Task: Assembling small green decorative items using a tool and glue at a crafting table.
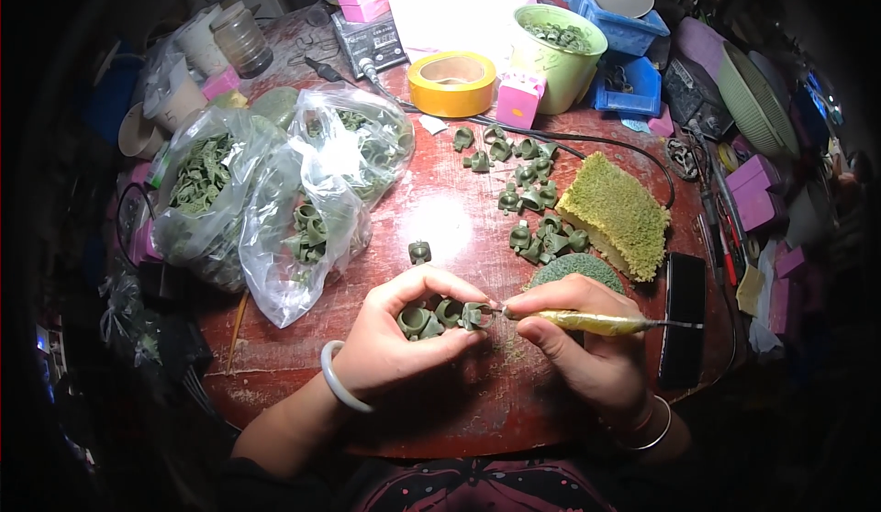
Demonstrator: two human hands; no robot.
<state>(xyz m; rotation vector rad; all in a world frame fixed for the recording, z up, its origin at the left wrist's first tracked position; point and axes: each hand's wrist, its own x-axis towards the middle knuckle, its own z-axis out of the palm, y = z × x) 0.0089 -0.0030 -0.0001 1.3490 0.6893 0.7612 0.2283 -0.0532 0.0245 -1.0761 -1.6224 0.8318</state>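
Observation:
My left hand (399, 338) is closed around several dark green wax rings (416, 320). Its thumb and forefinger pinch one ring (475, 316) at the fingertips. My right hand (592, 347) grips a slim tool with a yellow wrapped handle (592, 321). The tool's thin tip points left and meets the pinched ring, or nearly so; I cannot tell which. A small dark green piece (508, 312) shows by the right thumb and forefinger. One loose green ring (419, 252) stands on the red table just beyond my left hand. More green rings (530, 198) lie in loose groups farther right.
Clear plastic bags (317, 200) of green pieces stand left. A yellow-green sponge (617, 214), a round green pad (576, 272) and a black phone (683, 319) lie right. Behind are a tape roll (451, 99), a green bucket (556, 76), a control box (372, 49) and black cables (587, 138).

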